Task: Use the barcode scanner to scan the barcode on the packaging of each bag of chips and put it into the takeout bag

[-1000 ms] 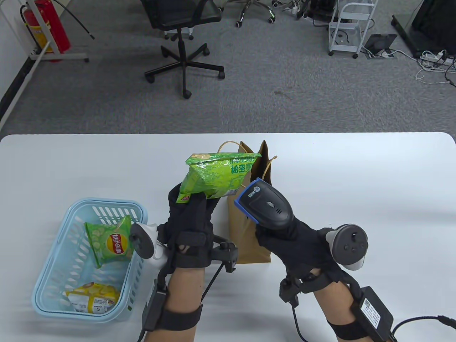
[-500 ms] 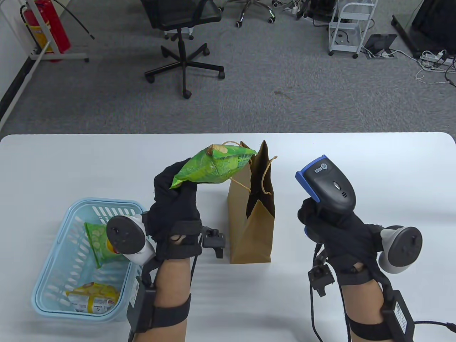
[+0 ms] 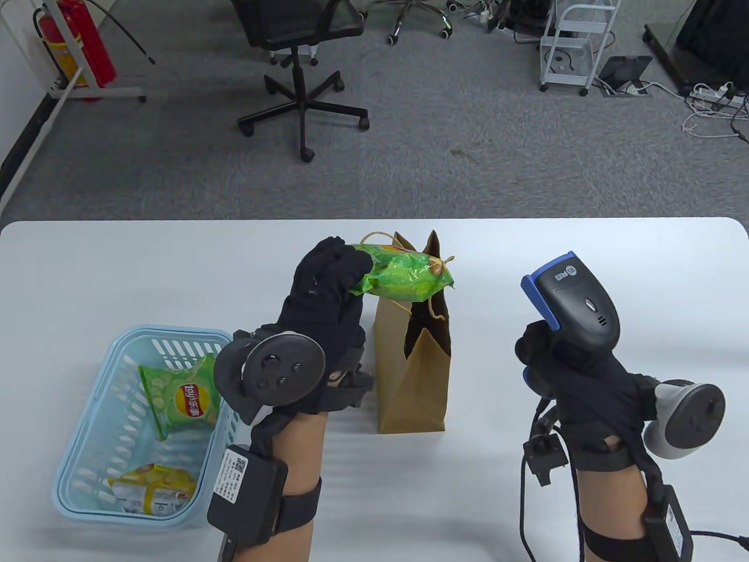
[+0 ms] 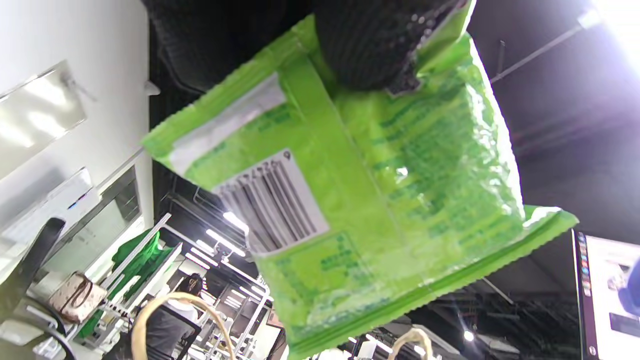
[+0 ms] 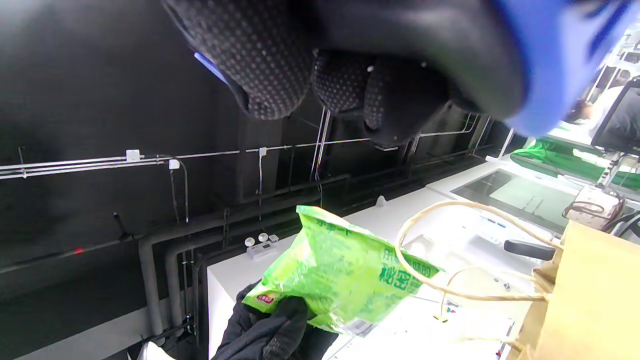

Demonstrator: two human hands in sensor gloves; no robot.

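Note:
My left hand [image 3: 327,293] grips a green bag of chips [image 3: 406,275] by one end and holds it flat over the open mouth of the brown paper takeout bag [image 3: 412,374]. The left wrist view shows the chip bag's [image 4: 350,190] back with its barcode. Off to the right, my right hand [image 3: 576,380] grips the handle of a black and blue barcode scanner [image 3: 576,298], held upright, apart from the takeout bag. In the right wrist view the chip bag [image 5: 340,275] sits beside the takeout bag's rope handle [image 5: 450,245].
A light blue basket [image 3: 76,468] stands at the front left with a green chip bag [image 3: 178,401] and a yellow one [image 3: 152,489] inside. Past the white table's far edge [image 3: 374,221] are an office chair [image 3: 298,52] and a fire extinguisher [image 3: 88,41].
The scanner has swung away from the chip bag to the right. My left hand has turned over and carried the green bag rightward, from beside the takeout bag to above its opening.

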